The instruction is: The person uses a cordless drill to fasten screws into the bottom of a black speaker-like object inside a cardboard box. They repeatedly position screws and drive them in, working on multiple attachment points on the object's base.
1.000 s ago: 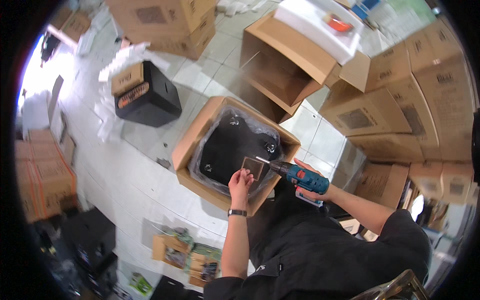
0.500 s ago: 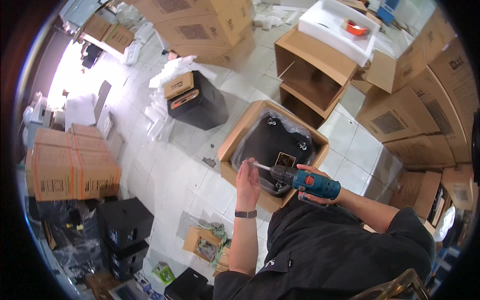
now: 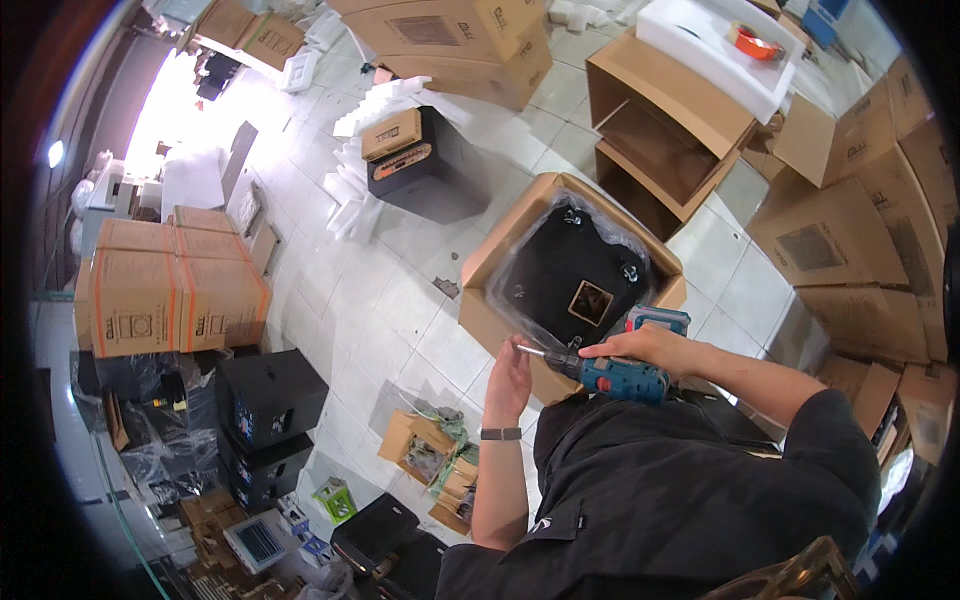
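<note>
My right hand (image 3: 648, 346) grips a teal and black cordless drill (image 3: 622, 381), lying across in front of my body with its bit pointing left. Its battery shows on the far side of my hand. My left hand (image 3: 509, 380), with a dark band at the wrist, pinches its fingertips together at the tip of the silver bit (image 3: 531, 350); whatever is between them is too small to make out. Just beyond both hands stands an open cardboard box (image 3: 478, 272). Inside it a black cabinet (image 3: 553, 255) with a square opening and metal corner fittings sits in clear plastic wrap.
Empty cartons (image 3: 668, 95) carry a white foam tray (image 3: 700, 35) with an orange tape roll at the far right. A black cabinet (image 3: 445, 175) stands on the tiled floor. Taped boxes (image 3: 140, 300) and stacked black cabinets (image 3: 270, 400) are on the left; tall cartons (image 3: 840, 240) line the right.
The drill has rolled over in my right hand, its battery now on the far side, and has dropped nearer my body. My left fingertips stay at the bit. The view has shifted.
</note>
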A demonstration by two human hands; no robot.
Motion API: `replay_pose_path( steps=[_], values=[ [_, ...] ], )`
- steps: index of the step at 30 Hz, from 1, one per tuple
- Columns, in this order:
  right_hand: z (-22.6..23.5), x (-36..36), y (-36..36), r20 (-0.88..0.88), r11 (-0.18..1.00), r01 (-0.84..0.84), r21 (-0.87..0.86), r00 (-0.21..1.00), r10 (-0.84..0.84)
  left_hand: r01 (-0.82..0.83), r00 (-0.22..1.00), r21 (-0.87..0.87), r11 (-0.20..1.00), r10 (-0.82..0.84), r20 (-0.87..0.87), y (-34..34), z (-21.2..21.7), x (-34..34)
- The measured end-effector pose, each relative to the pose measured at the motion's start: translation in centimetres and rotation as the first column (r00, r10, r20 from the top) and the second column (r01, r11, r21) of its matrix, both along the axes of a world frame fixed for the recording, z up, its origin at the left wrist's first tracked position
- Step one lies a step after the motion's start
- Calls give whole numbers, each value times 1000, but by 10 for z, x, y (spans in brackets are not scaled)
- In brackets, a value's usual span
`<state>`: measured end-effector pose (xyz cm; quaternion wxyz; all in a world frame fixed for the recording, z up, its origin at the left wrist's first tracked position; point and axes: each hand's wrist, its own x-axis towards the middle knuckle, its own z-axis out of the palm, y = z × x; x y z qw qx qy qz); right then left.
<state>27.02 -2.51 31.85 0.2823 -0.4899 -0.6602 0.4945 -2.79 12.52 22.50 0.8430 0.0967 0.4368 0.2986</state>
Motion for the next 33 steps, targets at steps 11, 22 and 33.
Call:
replay_pose_path(
  steps=[11,22,33],
  values=[
    [-104,-109,53,-181,829,513,-222,814,-552,413,835,-164,896,-444,-325,36,-132,-32],
    [-221,-137,102,21,799,575,-178,814,-581,782,417,-59,621,-591,-690,49,-193,-191],
    [-222,-148,118,69,813,576,-86,817,-572,853,238,-90,513,-537,-810,20,-230,-252]
  ],
)
